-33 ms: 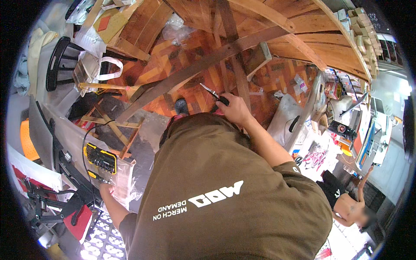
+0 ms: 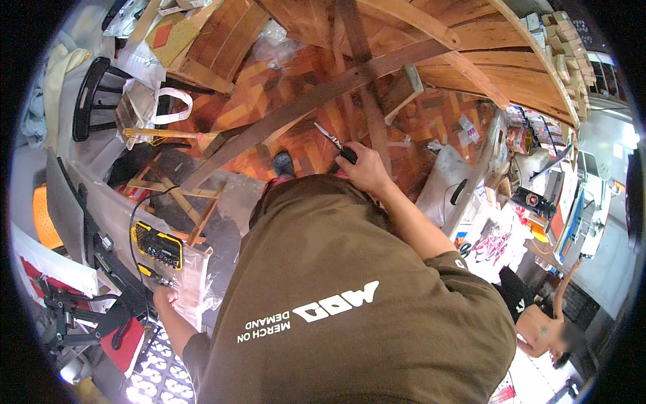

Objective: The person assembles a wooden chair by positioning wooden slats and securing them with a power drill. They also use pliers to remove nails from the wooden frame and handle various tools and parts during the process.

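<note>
My right hand (image 2: 367, 170) is closed around the black handle of a hand tool (image 2: 331, 139) with a slim, pointed silver end; its exact kind is not clear. The tool points up and left over the floor. On the left, my left hand (image 2: 165, 296) is at the edge of a plastic-covered table (image 2: 194, 279), fingers curled in. Whatever they may hold is too small to make out. Just above this hand lies a small yellow-and-black item (image 2: 151, 275), and beyond that an open yellow-and-black case of bits (image 2: 157, 245).
Dark wooden beams (image 2: 296, 108) cross ahead above the parquet floor (image 2: 262, 87). Curved wooden panels (image 2: 484, 71) stand at the far right. A black chair (image 2: 91, 101) is at the far left. At right are a cluttered worktable (image 2: 494, 232) and another person (image 2: 538, 326).
My left hand has drawn slightly back from the yellow-and-black item, and its fingers show more. The tool in my right hand has turned a little. The other person has shifted slightly.
</note>
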`<state>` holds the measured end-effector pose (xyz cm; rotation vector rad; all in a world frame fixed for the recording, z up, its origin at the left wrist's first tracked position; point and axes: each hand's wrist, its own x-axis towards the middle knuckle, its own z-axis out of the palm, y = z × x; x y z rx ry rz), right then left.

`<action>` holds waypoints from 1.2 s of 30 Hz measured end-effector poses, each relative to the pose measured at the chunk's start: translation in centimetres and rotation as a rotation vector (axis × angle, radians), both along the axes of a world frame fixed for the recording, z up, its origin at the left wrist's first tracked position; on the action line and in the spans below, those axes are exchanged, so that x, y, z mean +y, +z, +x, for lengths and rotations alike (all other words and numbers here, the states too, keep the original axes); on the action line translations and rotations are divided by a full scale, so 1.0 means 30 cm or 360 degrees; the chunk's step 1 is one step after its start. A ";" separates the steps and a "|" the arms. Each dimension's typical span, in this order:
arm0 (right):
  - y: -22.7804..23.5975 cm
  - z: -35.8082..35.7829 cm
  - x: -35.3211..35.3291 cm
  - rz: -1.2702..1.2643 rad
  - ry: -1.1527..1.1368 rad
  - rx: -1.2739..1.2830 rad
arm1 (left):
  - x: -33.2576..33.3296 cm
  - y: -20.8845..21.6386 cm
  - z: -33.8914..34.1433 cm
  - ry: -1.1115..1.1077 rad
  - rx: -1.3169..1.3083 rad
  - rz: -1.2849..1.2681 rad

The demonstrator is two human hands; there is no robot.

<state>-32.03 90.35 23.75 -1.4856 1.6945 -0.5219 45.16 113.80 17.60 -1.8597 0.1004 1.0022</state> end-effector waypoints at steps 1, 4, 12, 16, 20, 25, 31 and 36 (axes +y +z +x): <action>-0.006 0.006 -0.005 -0.0018 -0.0047 -0.0012 | -0.020 0.054 0.016 0.0027 0.0069 0.0257; 0.004 0.022 0.006 -0.0106 -0.0203 0.0133 | -0.152 0.194 -0.161 -0.0402 0.0128 -0.0561; -0.018 -0.121 0.132 -0.0487 -0.0741 0.0190 | -0.816 0.372 -1.110 -0.0749 0.0747 -0.2969; -0.055 -0.135 0.223 -0.0024 -0.1058 0.0457 | -1.100 0.163 -1.432 -0.1125 0.1131 -0.3069; -0.151 -0.141 0.288 0.0089 -0.1124 0.0604 | -1.192 0.022 -1.542 -0.1383 0.1189 -0.2439; -0.051 -0.159 0.282 0.0069 -0.1140 0.0429 | -1.272 0.069 -1.506 -0.1499 0.1228 -0.2405; 0.022 -0.157 0.248 0.0306 -0.1193 0.0288 | -1.408 -0.029 -1.435 -0.1737 0.1259 -0.2611; -0.017 -0.130 0.271 0.0201 -0.1184 0.0345 | -1.396 -0.017 -1.427 -0.1772 0.1241 -0.2559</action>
